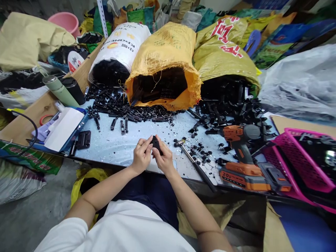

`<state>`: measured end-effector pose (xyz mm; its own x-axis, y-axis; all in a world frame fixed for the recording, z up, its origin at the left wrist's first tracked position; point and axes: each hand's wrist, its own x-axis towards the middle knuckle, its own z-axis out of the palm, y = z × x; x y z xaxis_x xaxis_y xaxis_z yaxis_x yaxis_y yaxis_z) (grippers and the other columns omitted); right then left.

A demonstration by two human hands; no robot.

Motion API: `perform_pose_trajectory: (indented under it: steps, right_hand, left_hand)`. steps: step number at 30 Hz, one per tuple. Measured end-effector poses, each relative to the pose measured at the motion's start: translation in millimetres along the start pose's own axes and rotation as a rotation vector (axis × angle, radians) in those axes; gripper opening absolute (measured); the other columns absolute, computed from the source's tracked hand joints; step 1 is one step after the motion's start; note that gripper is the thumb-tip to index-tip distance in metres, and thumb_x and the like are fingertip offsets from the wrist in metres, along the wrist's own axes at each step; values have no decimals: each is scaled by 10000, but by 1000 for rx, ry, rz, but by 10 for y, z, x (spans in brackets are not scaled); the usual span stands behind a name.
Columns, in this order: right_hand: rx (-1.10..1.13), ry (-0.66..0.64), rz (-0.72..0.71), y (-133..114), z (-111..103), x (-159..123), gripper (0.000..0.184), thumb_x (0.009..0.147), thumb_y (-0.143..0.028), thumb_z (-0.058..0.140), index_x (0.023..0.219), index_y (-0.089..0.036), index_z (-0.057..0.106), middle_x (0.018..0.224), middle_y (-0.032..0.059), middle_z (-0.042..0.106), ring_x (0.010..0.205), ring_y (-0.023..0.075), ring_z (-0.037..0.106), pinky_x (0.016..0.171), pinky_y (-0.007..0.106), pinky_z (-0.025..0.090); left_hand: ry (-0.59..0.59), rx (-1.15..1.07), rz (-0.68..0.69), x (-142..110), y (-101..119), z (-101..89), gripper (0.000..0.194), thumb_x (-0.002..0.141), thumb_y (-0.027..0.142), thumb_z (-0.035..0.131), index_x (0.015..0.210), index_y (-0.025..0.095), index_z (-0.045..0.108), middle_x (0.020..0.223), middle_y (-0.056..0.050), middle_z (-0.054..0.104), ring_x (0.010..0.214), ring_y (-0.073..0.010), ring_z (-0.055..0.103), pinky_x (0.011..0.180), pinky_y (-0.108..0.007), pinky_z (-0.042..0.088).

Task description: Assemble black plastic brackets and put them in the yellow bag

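Observation:
Over the front edge of the blue-white table point(115, 141), both hands close on one small black plastic part point(155, 143). My left hand point(142, 154) pinches it from the left, a ring on one finger. From the other side, my right hand point(164, 155) grips it with thumb and fingers. The part's exact kind is too small to tell, and the fingers cover much of it. Just right of my hands lies a hammer point(194, 162) with a dark handle, among small black pieces point(201, 152). Several black clip-like parts point(123, 126) lie beyond my left hand.
An orange cordless drill point(240, 150) stands at the right beside a pink basket point(301, 161). Behind are a white sack point(123, 45), an orange sack point(165, 45) and a yellow sack point(223, 52) with black parts spilling out. A blue tray point(85, 120) and a green bottle point(60, 91) are left.

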<state>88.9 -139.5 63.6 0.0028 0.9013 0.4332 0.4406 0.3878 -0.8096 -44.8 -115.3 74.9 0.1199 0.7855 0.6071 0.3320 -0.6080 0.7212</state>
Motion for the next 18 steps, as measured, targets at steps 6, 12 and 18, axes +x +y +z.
perform_pose_trajectory:
  steps: [6,12,18]
  right_hand:
    - [-36,-6,20,88,76,-77,529,921,-392,427,1417,-233,335,1010,88,578,745,141,584,661,296,529]
    - [-298,-411,202,450,-167,132,457,941,-441,336,1356,-273,426,1050,63,609,843,165,592,749,316,493]
    - [-828,30,799,1154,-1228,982,392,933,-320,345,1228,-93,468,1167,228,532,1077,313,505,877,477,365]
  left_hand:
    - [-196,-45,50,96,-187,-80,320,937,283,408,1178,170,586,888,-71,592,798,-133,560,719,-261,483]
    - [-191,211,-290,-285,-322,-9,350,937,243,341,1216,167,539,1029,-114,588,968,-192,570,850,-349,468]
    - [-948,476,189,-197,-344,-13,430,834,108,447,1230,257,525,1172,-83,569,1157,-253,468,1039,-530,236]
